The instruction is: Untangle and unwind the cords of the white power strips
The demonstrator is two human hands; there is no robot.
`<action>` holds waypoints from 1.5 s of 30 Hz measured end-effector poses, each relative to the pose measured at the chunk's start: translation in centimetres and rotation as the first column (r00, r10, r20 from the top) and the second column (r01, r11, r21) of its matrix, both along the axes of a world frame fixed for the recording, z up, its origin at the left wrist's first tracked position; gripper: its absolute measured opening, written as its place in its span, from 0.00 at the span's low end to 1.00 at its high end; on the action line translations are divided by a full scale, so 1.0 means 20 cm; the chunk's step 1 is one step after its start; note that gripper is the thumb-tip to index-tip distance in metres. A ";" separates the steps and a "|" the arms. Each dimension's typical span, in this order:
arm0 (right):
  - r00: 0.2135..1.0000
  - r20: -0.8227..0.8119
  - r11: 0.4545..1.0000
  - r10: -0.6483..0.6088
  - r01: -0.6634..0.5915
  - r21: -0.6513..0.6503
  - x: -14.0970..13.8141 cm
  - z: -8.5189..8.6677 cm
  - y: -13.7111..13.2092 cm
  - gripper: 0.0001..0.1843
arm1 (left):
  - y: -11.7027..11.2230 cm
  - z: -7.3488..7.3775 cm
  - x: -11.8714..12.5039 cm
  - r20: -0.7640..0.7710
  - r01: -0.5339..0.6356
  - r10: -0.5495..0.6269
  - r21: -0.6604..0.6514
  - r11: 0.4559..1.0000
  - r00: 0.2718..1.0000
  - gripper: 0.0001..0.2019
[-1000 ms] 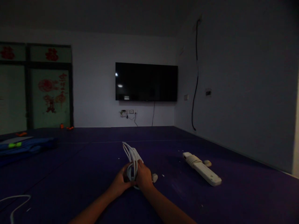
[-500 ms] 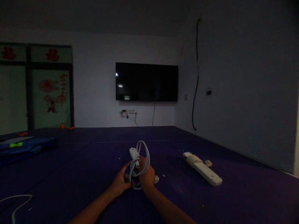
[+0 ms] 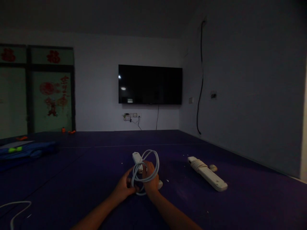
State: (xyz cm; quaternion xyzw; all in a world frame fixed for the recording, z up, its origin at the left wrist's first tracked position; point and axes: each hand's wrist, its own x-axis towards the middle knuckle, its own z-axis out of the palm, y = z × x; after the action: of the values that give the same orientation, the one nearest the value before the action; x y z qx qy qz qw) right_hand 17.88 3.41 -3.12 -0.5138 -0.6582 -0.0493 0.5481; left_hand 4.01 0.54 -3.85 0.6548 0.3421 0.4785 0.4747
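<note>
Loops of a white power cord pass between my two hands. My left hand is closed on the coil's left side, thumb and fingers pinching it. On the coil's right side my right hand grips the cord, its fingers partly hidden by the loops. Just beyond the hands, a white power strip lies on the purple surface, partly covered by the cord. Beside my right wrist a pale plug shows in part.
To the right lies another power strip with its cord wrapped round it, a plug beside it. A white cable is at the lower left. Folded blue cloth lies far left. A wall-mounted television hangs ahead.
The upper cord loop has tipped to the right and sunk lower, spreading wider over my right hand. Both hands keep nearly the same place.
</note>
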 end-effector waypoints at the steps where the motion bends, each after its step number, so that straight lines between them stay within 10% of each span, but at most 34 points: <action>1: 0.999 0.037 1.000 -0.007 0.007 -0.005 0.00 0.00 0.00 0.15 | -0.01 0.01 0.00 0.025 -0.009 0.009 0.006 1.000 1.000 0.45; 16: 0.971 0.233 0.998 0.045 -0.034 -0.051 0.00 0.00 -0.01 0.13 | -0.03 0.05 0.02 -0.141 -0.364 0.377 0.112 0.925 0.915 0.42; 37: 0.982 -0.187 0.999 -0.006 0.012 0.034 0.00 0.01 0.01 0.14 | -0.02 0.04 0.00 -0.060 -0.197 0.200 0.047 0.979 0.978 0.43; 45: 0.985 -0.131 0.983 0.114 -0.092 0.161 -0.01 0.01 0.00 0.11 | -0.06 0.05 0.01 -0.333 -0.337 0.495 0.431 0.837 0.803 0.36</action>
State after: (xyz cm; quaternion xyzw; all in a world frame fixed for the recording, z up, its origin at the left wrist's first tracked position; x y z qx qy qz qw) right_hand 17.78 3.48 -2.88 -0.4370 -0.6381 -0.0355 0.6330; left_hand 4.24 -0.62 -2.79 0.7248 0.4847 0.4682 0.1434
